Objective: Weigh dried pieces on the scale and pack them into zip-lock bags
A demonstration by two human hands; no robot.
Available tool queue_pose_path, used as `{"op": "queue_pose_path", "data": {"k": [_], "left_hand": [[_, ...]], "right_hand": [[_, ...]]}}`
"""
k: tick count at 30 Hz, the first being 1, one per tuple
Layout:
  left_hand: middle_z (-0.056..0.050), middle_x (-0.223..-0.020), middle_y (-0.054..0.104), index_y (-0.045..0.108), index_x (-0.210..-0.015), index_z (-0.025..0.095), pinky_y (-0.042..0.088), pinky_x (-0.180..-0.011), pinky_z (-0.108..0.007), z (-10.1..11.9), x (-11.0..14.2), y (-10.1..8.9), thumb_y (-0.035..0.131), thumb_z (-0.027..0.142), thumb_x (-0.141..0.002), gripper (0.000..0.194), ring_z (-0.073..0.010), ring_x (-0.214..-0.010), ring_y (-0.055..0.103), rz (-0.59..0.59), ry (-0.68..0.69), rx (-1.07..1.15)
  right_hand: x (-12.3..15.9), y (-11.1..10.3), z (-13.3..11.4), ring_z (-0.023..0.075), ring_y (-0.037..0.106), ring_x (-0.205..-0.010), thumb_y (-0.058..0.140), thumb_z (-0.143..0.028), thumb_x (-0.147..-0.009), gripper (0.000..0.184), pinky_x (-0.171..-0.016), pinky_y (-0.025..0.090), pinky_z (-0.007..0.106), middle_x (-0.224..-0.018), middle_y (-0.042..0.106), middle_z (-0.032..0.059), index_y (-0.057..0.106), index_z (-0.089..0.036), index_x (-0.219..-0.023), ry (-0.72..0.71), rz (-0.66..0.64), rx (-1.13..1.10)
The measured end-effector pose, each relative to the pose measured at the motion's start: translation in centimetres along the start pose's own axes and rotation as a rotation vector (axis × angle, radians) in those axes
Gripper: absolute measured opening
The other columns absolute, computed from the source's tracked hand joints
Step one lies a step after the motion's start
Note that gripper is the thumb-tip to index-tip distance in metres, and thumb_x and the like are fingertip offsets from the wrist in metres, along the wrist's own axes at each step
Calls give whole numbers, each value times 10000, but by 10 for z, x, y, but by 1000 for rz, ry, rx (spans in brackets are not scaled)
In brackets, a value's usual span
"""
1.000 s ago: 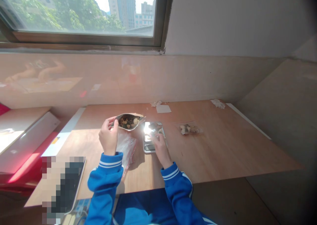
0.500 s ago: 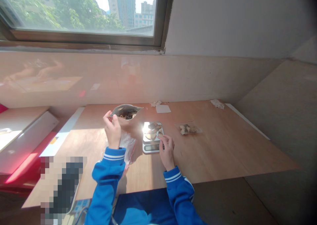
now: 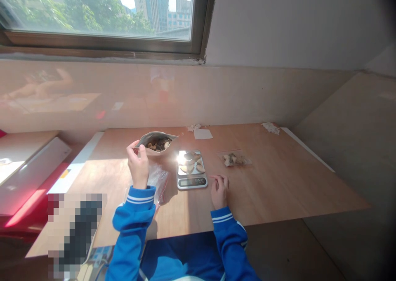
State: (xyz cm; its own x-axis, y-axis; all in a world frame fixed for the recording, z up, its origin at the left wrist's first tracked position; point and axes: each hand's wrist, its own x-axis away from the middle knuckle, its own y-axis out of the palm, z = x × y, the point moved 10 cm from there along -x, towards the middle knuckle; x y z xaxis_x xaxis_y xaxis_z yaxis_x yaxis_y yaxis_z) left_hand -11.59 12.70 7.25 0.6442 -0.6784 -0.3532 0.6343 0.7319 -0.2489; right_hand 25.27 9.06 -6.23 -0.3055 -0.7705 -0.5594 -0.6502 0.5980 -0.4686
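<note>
My left hand (image 3: 138,165) is closed on the left rim of a stand-up pouch (image 3: 159,151), whose mouth gapes toward me. Dark and pale brown pieces that look like dried mushrooms (image 3: 158,145) lie inside it. To its right, a small digital kitchen scale (image 3: 192,183) bears several similar mushroom pieces (image 3: 191,166) on its shiny plate; sun glare covers the plate's left corner. Just right of the scale, my right hand (image 3: 220,190) hovers over or rests on the table, fingers loosely bent, index finger stretched out, with nothing visible in it.
Clear plastic bags (image 3: 159,182) lie beneath my left wrist. A filled clear zip bag (image 3: 235,159) lies right of the scale. Toward the wall are a white card (image 3: 203,134) and crumpled tissues (image 3: 271,128). A pixelated dark patch (image 3: 82,233) covers the table's left front edge.
My right hand has moved from the scale's plate to the table at its right, leaving the mushroom pieces and the display uncovered. My left hand still holds the pouch.
</note>
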Motion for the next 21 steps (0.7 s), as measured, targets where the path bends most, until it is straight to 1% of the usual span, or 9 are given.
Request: {"op": "queue_pose_path", "data": {"k": [4, 8, 11, 12, 14, 16, 18, 20, 21], "left_hand": [[-99, -1147, 646, 565, -1121, 188, 474, -933, -361, 2, 2, -2, 483, 352, -900, 287, -201, -990, 615, -8, -7, -1], [-95, -1146, 649, 569, -1103, 191, 474, -945, -354, 6, 3, -2, 486, 362, -892, 285, -195, -991, 620, -8, 15, 19], [-83, -1075, 664, 582, -1046, 196, 483, -930, -365, 7, 4, -1, 517, 414, -866, 290, -205, -961, 629, -24, 15, 8], [-80, -1056, 668, 586, -1027, 198, 486, -924, -368, 7, 5, 0, 529, 424, -856, 289, -209, -954, 631, -33, 15, 2], [-74, -1031, 677, 593, -990, 204, 492, -914, -370, 8, 9, -1, 539, 408, -841, 258, -214, -952, 639, -55, 13, -11], [-64, -990, 691, 600, -943, 211, 502, -898, -364, 8, 14, -4, 547, 360, -823, 199, -215, -944, 653, -88, 0, -31], [-48, -930, 703, 606, -894, 218, 513, -873, -353, 8, 21, -5, 573, 335, -797, 155, -214, -919, 670, -151, -12, -63], [-33, -892, 713, 617, -864, 225, 524, -846, -335, 8, 29, -4, 611, 362, -779, 162, -208, -890, 683, -235, -3, -84], [-27, -878, 717, 625, -853, 227, 529, -831, -324, 8, 33, -5, 624, 386, -775, 177, -203, -871, 688, -268, 5, -89]], "right_hand": [[0, 1, 2, 237, 556, -964, 397, -149, -887, 278, -882, 487, 425, -975, 526, 100, 668, -195, -852, 14, -14, -13], [0, 0, 3, 237, 562, -955, 402, -153, -888, 277, -862, 497, 422, -962, 531, 100, 671, -194, -834, 18, -14, -17], [-1, -1, -9, 236, 569, -958, 412, -159, -904, 273, -846, 503, 412, -972, 554, 104, 681, -191, -883, -14, -13, -20], [-1, 0, -18, 232, 573, -957, 418, -158, -910, 269, -843, 505, 406, -980, 566, 105, 685, -192, -910, -42, -21, -29], [-1, 3, -45, 221, 582, -959, 426, -143, -918, 269, -845, 510, 392, -1001, 588, 103, 686, -198, -960, -120, -49, -73], [-2, 2, -81, 207, 593, -977, 426, -112, -920, 278, -859, 516, 376, -1015, 601, 97, 679, -203, -993, -204, -76, -150], [-4, -4, -122, 198, 597, -1011, 435, -86, -919, 283, -883, 518, 364, -1029, 604, 91, 663, -208, -1034, -271, -87, -236], [-8, -14, -162, 193, 596, -1036, 443, -67, -912, 303, -913, 517, 362, -1054, 611, 85, 640, -215, -1089, -340, -92, -314], [-10, -16, -182, 194, 592, -1059, 435, -62, -910, 326, -929, 516, 365, -1087, 613, 87, 626, -217, -1123, -379, -128, -347]]}}
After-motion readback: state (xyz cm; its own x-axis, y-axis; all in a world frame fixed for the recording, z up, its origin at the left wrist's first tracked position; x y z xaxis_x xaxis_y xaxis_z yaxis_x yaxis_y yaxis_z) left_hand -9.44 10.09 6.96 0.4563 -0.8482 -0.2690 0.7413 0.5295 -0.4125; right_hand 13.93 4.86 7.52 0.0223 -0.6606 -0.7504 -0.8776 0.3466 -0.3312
